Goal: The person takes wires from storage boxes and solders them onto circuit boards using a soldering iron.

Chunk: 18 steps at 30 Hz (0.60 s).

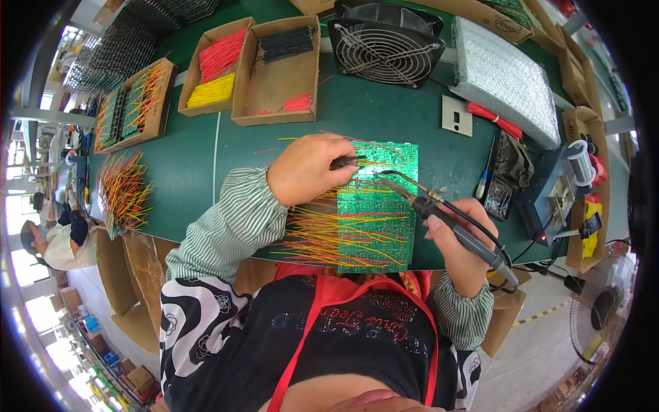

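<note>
A green circuit board panel (406, 159) lies on the green bench in front of me, with red and yellow wires (309, 233) laid across it and sticking out to its left. My left hand (309, 169) is closed on dark tweezers (349, 162) over the upper left of the panel. Whether a wire sits between their tips is too small to tell. My right hand (461, 240) grips a soldering iron (489, 257) with a thin feed tube along it. Its tip points down at the board, close to the tweezers.
Cardboard trays (274, 118) of red, yellow and black wires stand at the back, beside a black fan (386, 51). Wired boards (123, 185) are heaped at left. On the right are a bubble-wrapped package (504, 75), a solder spool (581, 165) and a soldering station (546, 202).
</note>
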{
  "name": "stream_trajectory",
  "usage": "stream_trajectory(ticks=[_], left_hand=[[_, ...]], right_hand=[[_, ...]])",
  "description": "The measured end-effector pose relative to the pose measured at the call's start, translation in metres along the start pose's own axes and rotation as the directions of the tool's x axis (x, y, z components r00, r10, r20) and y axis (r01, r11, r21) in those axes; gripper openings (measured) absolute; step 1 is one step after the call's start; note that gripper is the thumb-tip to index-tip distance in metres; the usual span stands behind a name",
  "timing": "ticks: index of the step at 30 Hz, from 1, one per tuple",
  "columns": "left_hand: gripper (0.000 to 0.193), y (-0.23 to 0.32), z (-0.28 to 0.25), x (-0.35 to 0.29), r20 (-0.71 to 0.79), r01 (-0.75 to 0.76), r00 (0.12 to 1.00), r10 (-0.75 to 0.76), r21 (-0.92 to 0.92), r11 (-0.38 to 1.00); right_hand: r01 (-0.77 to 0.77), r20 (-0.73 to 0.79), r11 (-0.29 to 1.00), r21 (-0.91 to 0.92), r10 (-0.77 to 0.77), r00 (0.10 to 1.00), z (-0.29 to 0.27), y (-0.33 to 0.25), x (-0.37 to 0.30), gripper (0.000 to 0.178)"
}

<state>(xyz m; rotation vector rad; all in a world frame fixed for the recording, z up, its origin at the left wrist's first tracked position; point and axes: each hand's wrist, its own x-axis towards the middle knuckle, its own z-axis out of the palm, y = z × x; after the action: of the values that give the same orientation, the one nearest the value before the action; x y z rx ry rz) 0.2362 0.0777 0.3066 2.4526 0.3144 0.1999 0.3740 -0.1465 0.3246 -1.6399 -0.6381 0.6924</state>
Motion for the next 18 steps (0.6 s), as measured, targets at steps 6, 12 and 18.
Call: stream_trajectory(ticks=[6, 12, 18], left_hand=[[0.019, -0.004, -0.001, 0.000, 0.035, 0.058, 0.998, -0.056, -0.060, 0.997], [0.019, -0.006, -0.001, 0.002, 0.040, 0.046, 0.998, -0.044, -0.051, 0.998], [0.019, -0.006, 0.000, 0.004, 0.037, 0.037, 0.999, -0.035, -0.041, 0.998]], right_hand=[[-0.033, 0.018, 0.999, 0.026, 0.032, 0.999, 0.009, 0.002, 0.009, 0.015], [-0.012, 0.012, 1.000, -0.013, 0.013, 1.000, 0.012, 0.006, 0.013, 0.017], [-0.023, 0.033, 0.999, -0.044, 0.024, 0.999, 0.012, 0.005, 0.017, 0.017]])
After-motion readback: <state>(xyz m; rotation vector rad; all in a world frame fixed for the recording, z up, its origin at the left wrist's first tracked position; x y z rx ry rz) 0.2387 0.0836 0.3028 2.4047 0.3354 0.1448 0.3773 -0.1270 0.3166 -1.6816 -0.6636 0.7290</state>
